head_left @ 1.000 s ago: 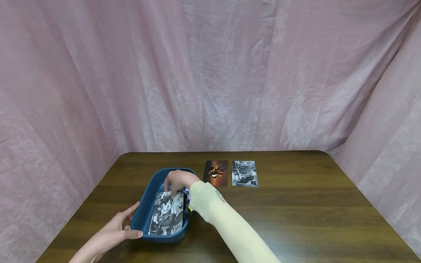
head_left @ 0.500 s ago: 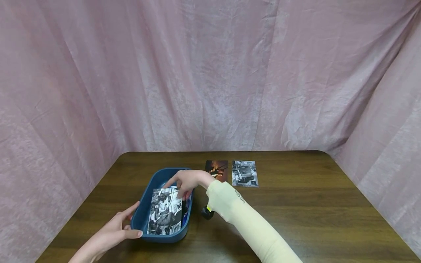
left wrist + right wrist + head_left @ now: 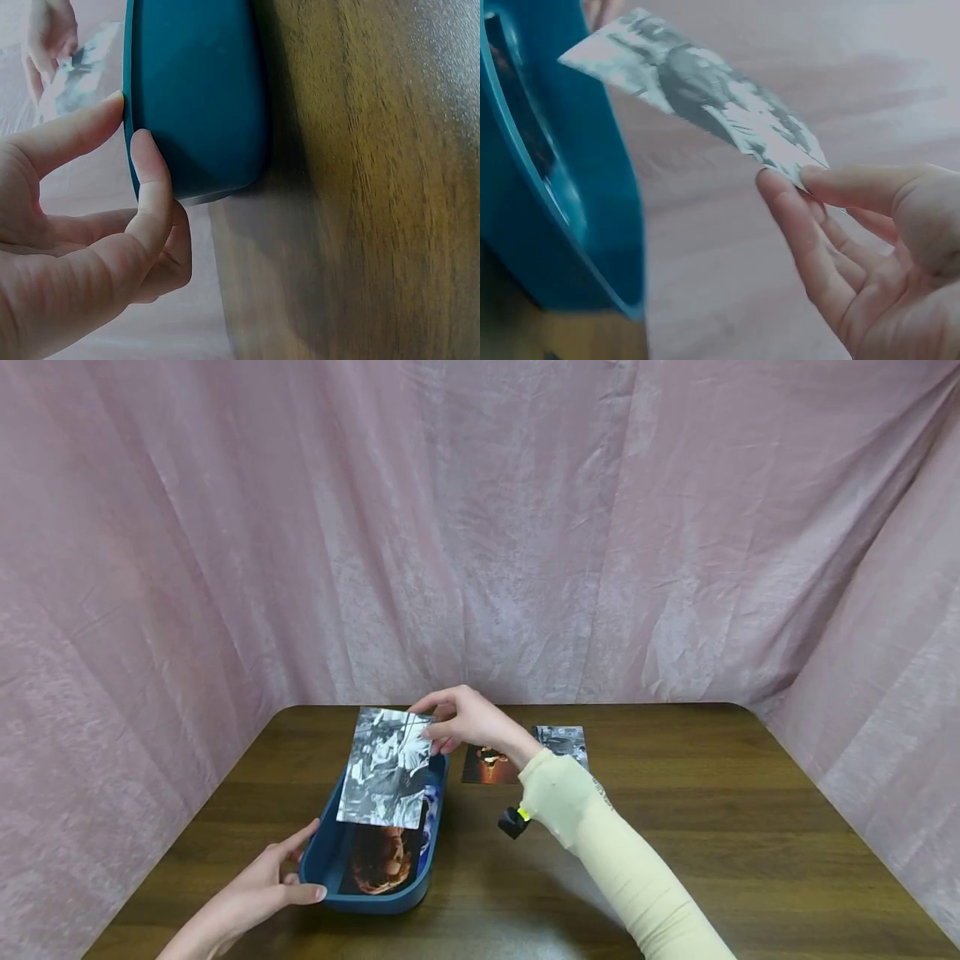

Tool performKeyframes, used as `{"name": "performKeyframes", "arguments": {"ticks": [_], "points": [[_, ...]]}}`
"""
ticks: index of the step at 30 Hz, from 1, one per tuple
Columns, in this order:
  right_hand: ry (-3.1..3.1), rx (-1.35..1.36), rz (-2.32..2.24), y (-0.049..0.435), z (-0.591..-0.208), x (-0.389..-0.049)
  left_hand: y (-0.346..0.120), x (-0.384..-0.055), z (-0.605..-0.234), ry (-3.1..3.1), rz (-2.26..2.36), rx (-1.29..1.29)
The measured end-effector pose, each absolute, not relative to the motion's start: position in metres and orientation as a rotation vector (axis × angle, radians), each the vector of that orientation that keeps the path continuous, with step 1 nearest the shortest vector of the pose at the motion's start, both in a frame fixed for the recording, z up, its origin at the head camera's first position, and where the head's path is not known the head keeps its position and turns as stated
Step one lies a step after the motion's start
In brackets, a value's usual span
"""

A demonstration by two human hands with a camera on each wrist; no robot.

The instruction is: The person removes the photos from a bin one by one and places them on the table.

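Observation:
My right hand (image 3: pixel 468 722) pinches a black-and-white photo print (image 3: pixel 382 768) by its far right corner, between thumb and fingers. The print hangs tilted above a blue plastic bin (image 3: pixel 375 905). In the right wrist view the print (image 3: pixel 705 94) bends slightly, one end near the bin's rim. My left hand (image 3: pixel 262 881) grips the bin's near left corner, its fingertips against the rim and outer wall in the left wrist view. Inside the bin lie a dark photo of a curly-haired head (image 3: pixel 386 860) and a bluish-purple print (image 3: pixel 430 818), both partly covered by the held print.
Two prints lie side by side on the wooden table (image 3: pixel 712 827), right of the bin: a dark orange one (image 3: pixel 487 767) and a black-and-white one (image 3: pixel 566 742), partly behind my right arm. A pink curtain (image 3: pixel 480 543) hangs behind. A black wrist camera (image 3: pixel 513 822) sits under my right wrist.
My right hand has lifted the black-and-white print up out of the bin and moved away, uncovering the curly-haired photo beneath. My left hand stays on the bin.

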State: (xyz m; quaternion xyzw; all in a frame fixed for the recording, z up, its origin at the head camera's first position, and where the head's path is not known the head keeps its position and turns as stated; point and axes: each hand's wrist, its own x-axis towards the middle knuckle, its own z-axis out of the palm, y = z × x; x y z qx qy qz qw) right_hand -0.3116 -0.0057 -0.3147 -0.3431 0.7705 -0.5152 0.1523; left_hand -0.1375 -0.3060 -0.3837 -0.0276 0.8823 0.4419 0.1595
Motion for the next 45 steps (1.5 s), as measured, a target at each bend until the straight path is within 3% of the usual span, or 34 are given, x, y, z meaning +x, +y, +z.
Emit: {"name": "performKeyframes", "arguments": {"ticks": [11, 26, 36, 45], "points": [[2.269, -0.736, -1.910, 0.090, -0.306, -0.339, -0.306, -0.135, -0.386, 2.516, 1.291, -0.072], [2.344, -0.473, -2.032, 0.222, -0.344, -0.366, -0.309, -0.132, -0.385, 2.485, 1.295, -0.094], [2.528, -0.302, -1.690, 0.287, -0.372, -0.381, -0.307, -0.132, -0.383, 2.486, 1.286, -0.098], [2.714, -0.222, -1.493, 0.296, -0.415, -0.390, -0.308, -0.128, -0.383, 2.508, 1.281, -0.088]]}}
